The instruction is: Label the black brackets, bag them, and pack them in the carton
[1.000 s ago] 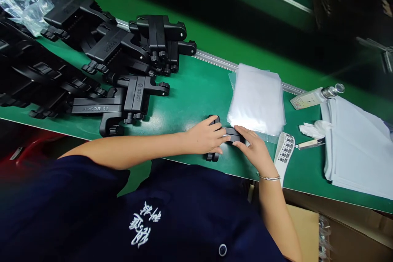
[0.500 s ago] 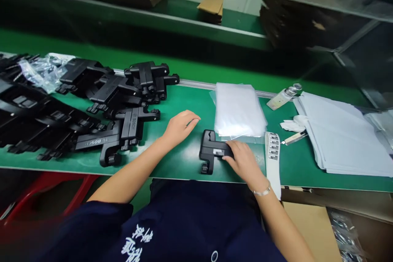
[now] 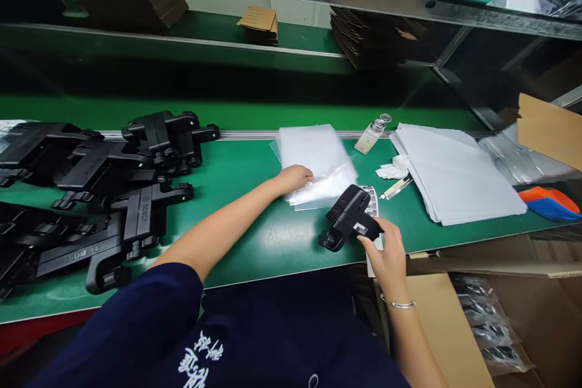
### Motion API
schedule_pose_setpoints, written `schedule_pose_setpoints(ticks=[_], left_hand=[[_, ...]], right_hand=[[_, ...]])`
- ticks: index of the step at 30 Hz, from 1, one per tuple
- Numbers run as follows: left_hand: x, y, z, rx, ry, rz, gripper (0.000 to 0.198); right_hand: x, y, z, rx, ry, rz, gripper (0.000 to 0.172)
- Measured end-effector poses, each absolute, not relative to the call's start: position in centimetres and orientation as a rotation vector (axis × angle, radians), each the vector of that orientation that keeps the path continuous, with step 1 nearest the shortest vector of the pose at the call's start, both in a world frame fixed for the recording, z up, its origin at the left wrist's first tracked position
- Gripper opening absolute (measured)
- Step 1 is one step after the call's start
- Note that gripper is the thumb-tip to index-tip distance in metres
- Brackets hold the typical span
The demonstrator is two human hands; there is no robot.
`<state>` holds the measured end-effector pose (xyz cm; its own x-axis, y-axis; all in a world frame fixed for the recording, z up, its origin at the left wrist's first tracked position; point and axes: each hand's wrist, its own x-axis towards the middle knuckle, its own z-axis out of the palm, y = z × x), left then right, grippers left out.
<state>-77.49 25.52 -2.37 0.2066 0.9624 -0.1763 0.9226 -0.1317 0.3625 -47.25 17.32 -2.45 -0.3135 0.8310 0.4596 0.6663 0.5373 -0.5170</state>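
Running this from afar, I've got the right hand (image 3: 385, 250) grasping the black bracket (image 3: 349, 211) near the counter (image 3: 254, 239)'s front edge. My left hand (image 3: 291, 179) is on the clear bags (image 3: 309, 145) toward the back edge, can't tell if it's pinching any.

Bright tbl (image 3: 248, 245) w/ soft glare

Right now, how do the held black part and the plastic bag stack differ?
The black part is opaque and chunky; the bag stack is whitish and translucent. The part is held tilted; the stack lies on the green table. Both are touched: the part by the right hand, the stack by the left hand.
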Motion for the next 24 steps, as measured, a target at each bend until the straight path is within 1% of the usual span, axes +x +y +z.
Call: schedule_pose_setpoints(ticks=[5,9,10,12,15,17,19,20,21,24], left_hand=[[-79.6,24.5,-1.1,2.135,1.861,0.148,0.025],[-80.2,25.0,-0.6,2.164,1.842,0.165,0.019],[-80.5,25.2,-0.2,2.150,1.845,0.171,0.019],[-81.4,25.1,1.0,2.100,1.927,0.217,0.027],[-82.6,22.5,2.8,2.185,2.058,0.381,0.033],[-82.6,18.9,2.7,2.406,1.845,0.430,0.028],[-81.7,14.5,1.1,2.520,1.465,0.351,0.021],[-81.0,12.4,-0.2,2.501,1.339,0.292,0.021],[-80.2,10.6,-1.7,2.459,1.283,0.237,0.029],[-78.1,7.7,-5.4,2.347,1.294,0.130,0.065]], right_hand=[[-47.4,18.0,-2.7,-1.227,-2.023,0.320,0.040],[-47.3,18.3,-2.8,-1.326,-1.963,0.337,0.042],[-47.3,18.3,-2.7,-1.348,-1.950,0.347,0.042],[-47.1,18.2,-2.6,-1.375,-1.924,0.356,0.043],[-46.5,18.0,-2.4,-1.406,-1.887,0.347,0.043],[-45.9,17.9,-2.3,-1.441,-1.862,0.342,0.044],[-45.3,17.9,-2.3,-1.477,-1.844,0.335,0.046],[-45.1,17.9,-2.3,-1.487,-1.843,0.323,0.046],[-45.0,17.9,-2.2,-1.486,-1.852,0.309,0.047],[-45.1,17.7,-2.1,-1.431,-1.934,0.268,0.045]])
